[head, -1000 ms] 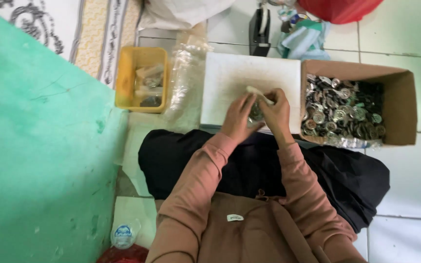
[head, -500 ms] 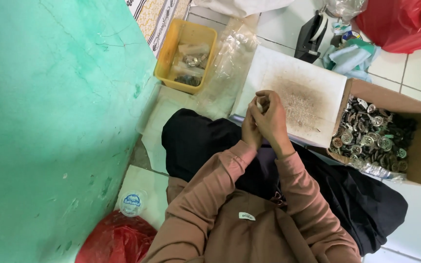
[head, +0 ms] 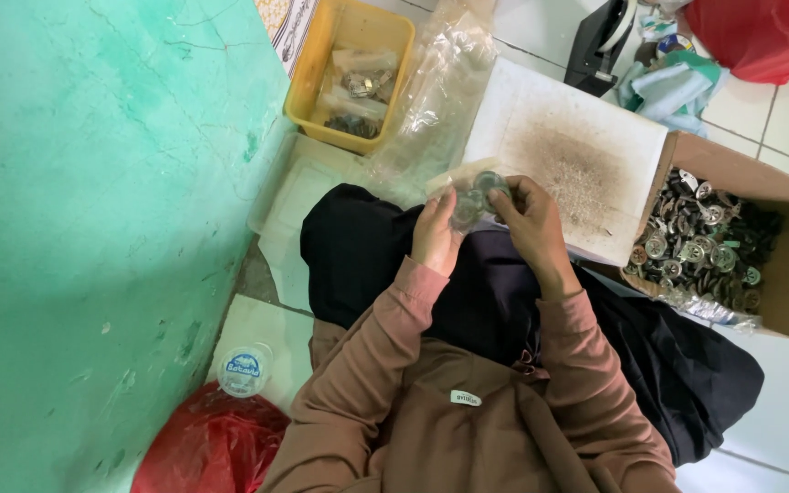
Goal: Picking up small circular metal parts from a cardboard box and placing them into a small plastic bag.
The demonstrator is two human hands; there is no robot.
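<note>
A small clear plastic bag [head: 469, 192] holding a few round metal parts is gripped between the two hands, above the lap covered in black cloth [head: 385, 256]. The left hand [head: 437, 233] is closed on the bag's lower left side, its fingers curled round the plastic. The right hand [head: 533, 219] is closed on the bag's right edge, with the fingertips pressed against the round grey parts seen through the film. The bag is thus held between both hands, touching each, just in front of the stained white square board [head: 577, 160].

Taken from that white board as landmark: an open brown cardboard box [head: 778, 292] filled with small round silver metal parts [head: 700, 246] stands touching its right edge. To the board's left a crumpled sheet of clear plastic wrapping [head: 440, 82] lies, and beyond it a yellow plastic tray [head: 308, 82] containing little packed bags of parts. Behind the board a black tape dispenser [head: 600, 41], a pale blue cloth [head: 673, 87] and a red plastic bag [head: 764, 36] are seen on the white tiled floor [head: 778, 119]. Well to the board's near left, beside the green painted wall [head: 93, 228], a sealed plastic water cup [head: 244, 368] rests against another red plastic bag [head: 212, 447]. Brown sleeves [head: 358, 383] cover both arms.
</note>
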